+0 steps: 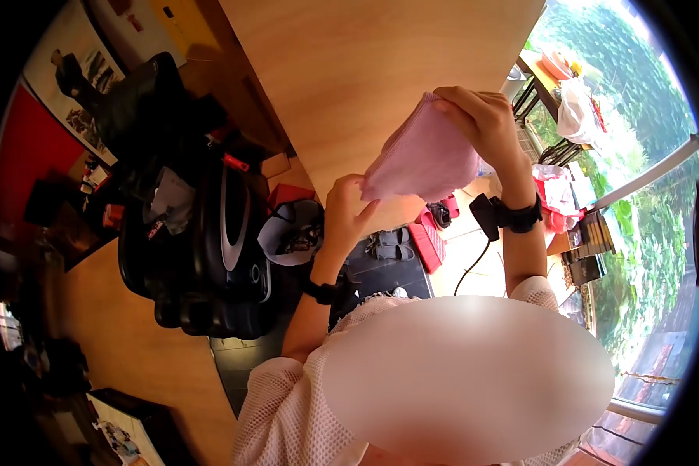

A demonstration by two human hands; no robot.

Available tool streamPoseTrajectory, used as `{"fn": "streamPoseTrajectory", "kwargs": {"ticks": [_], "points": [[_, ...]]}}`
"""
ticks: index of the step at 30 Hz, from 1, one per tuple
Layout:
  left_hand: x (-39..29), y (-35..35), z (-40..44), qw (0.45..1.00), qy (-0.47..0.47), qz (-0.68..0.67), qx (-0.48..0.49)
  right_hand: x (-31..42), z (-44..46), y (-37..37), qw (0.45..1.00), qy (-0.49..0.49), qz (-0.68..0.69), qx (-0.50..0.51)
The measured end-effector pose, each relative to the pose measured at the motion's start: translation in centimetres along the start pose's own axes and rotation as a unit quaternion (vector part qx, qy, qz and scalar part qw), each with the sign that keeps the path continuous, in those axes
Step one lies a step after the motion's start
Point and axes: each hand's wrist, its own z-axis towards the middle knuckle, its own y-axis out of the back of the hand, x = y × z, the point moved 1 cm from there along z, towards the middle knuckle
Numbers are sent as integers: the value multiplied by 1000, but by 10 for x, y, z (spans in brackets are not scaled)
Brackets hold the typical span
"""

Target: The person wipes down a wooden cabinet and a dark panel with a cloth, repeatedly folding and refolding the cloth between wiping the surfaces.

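A folded pink cloth (427, 155) hangs between my two hands. My left hand (346, 208) pinches its lower left corner, thumb toward the cloth. Higher up and to the right, my right hand (481, 124) has its fingers closed on the cloth's top edge. The cloth bulges toward its lower right side. Both wrists wear black bands, and a thin cable hangs near the right one.
A wooden panel (365, 70) stands behind the cloth. At left is a black massage chair (202, 233). Dark shoes (392, 245) and a red item (429, 242) lie on the floor. A table (541, 78) with bags stands by the windows at right.
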Motion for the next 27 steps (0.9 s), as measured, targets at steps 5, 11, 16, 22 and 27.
{"fn": "streamPoseTrajectory", "kwargs": {"ticks": [5,11,16,22,27], "points": [[3,-9,-2,999,48,16,-8,1,-6,3,999,-45,-5,0],[7,-4,1,998,-21,54,14,-2,-9,8,998,-54,2,-17],[16,-13,-10,995,16,6,98,-7,-14,9,998,-66,-7,-9],[20,-9,-20,995,-22,21,97,-27,-27,17,995,-92,-42,-12],[20,2,-16,991,-9,24,129,-31,-33,19,992,-118,-36,-17]]}}
